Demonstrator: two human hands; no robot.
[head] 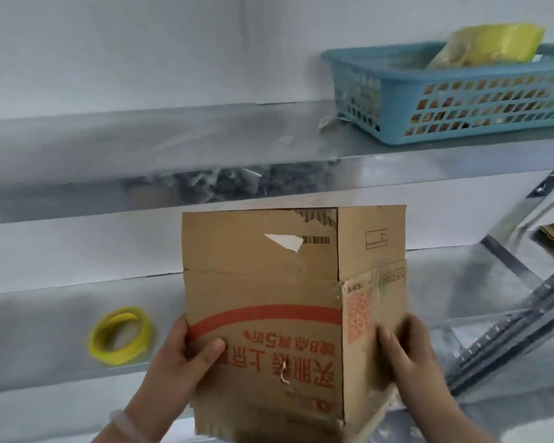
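A brown cardboard box [269, 282] with red printed characters upside down and a torn label is held up in front of metal shelves. My left hand [186, 359] grips its lower left edge, thumb across the printed front face. My right hand [406, 356] holds the lower right side, fingers curled round the box's far edge. The box's bottom edge is ragged and torn.
A yellow roll of tape [120, 335] lies on the lower metal shelf [45, 314] left of the box. On the upper shelf [141, 139] at right stands a blue plastic basket [445, 91] with a yellow packet [493, 43] in it. Perforated metal brackets [509, 330] lie at the right.
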